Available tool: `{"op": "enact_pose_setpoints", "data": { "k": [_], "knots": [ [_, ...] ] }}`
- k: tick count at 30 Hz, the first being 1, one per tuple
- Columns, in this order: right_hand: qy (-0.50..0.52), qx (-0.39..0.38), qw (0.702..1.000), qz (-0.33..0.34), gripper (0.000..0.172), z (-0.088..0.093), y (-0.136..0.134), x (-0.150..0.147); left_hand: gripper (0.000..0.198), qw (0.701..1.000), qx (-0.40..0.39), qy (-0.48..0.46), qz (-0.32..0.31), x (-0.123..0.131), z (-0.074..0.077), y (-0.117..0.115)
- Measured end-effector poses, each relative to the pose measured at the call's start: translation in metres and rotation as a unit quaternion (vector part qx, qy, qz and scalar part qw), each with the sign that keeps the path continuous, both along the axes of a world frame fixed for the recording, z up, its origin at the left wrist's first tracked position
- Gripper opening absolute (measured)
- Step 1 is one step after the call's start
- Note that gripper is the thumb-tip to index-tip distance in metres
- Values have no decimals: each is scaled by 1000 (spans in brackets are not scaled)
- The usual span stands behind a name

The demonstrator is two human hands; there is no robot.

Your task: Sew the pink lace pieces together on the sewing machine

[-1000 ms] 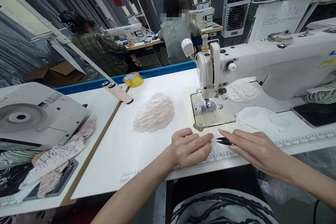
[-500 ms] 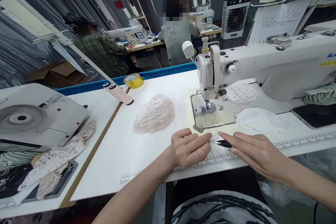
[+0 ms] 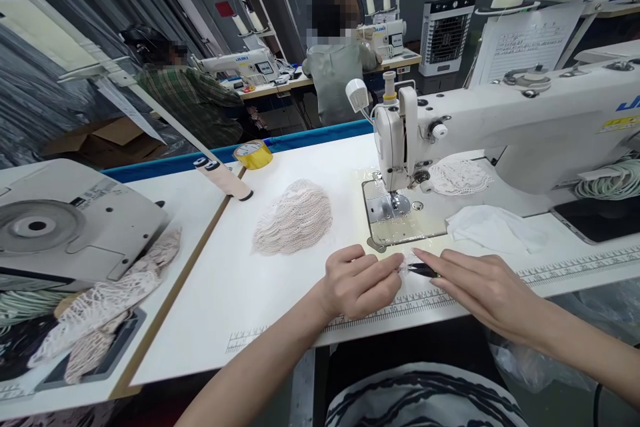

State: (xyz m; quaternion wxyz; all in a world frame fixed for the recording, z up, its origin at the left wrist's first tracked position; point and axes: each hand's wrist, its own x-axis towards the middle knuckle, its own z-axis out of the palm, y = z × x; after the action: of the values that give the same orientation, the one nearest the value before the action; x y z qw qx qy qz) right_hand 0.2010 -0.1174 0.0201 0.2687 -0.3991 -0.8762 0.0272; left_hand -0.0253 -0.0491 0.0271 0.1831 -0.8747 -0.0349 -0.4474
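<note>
Near the table's front edge, my left hand (image 3: 363, 283) is closed, pinching a small piece of white lace (image 3: 407, 260) between thumb and forefinger. My right hand (image 3: 480, 290) is closed around small black thread snips (image 3: 423, 270). Their dark pointed blades face left and reach the lace by my left fingertips. Most of the snips' body is hidden by my right fingers. Just behind both hands stands a white sewing machine (image 3: 400, 140), its needle over the metal plate. To the left lies a stack of pale pink lace pieces (image 3: 295, 219).
A printed ruler strip (image 3: 400, 310) runs along the front edge. White fabric (image 3: 493, 223) and a lace piece (image 3: 460, 178) lie by the machine. Yellow tape (image 3: 254, 155) and thread cones (image 3: 225, 180) stand at the back left. Two people sit at other machines beyond.
The snips and my right hand have shifted slightly left, bringing the blade tips closer to the lace at my left fingertips. My left hand stays in place.
</note>
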Motion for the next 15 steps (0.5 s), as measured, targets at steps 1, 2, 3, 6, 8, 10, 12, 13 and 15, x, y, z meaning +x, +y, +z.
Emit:
{"op": "enact_pose_setpoints", "data": {
  "k": [1,2,3,6,8,10,12,13,15],
  "knots": [
    [-2,3,1000,2,47,0,0,0,15,1000,-2,0,0,0,0,0],
    [-3,8,1000,4,48,0,0,-1,15,1000,-3,-3,0,0,0,-1],
    [-3,14,1000,7,49,0,1,-1,15,1000,-3,-4,0,0,0,-1],
    [-2,24,1000,11,49,-2,2,-2,15,1000,-3,-10,0,1,0,-1],
    [-2,30,999,11,49,-3,3,-2,15,1000,-1,-11,-1,1,-1,-1],
    [-3,40,999,12,48,-4,3,-2,15,1000,2,-9,2,0,-1,-1],
    [1,43,999,15,48,-5,2,-1,16,1000,6,-6,8,0,-1,-1],
    [9,37,999,16,48,-4,2,0,17,1000,7,-5,10,0,-1,-1],
    [45,8,999,22,47,-3,2,2,18,1000,7,-1,12,-1,0,-1]
  ]
}}
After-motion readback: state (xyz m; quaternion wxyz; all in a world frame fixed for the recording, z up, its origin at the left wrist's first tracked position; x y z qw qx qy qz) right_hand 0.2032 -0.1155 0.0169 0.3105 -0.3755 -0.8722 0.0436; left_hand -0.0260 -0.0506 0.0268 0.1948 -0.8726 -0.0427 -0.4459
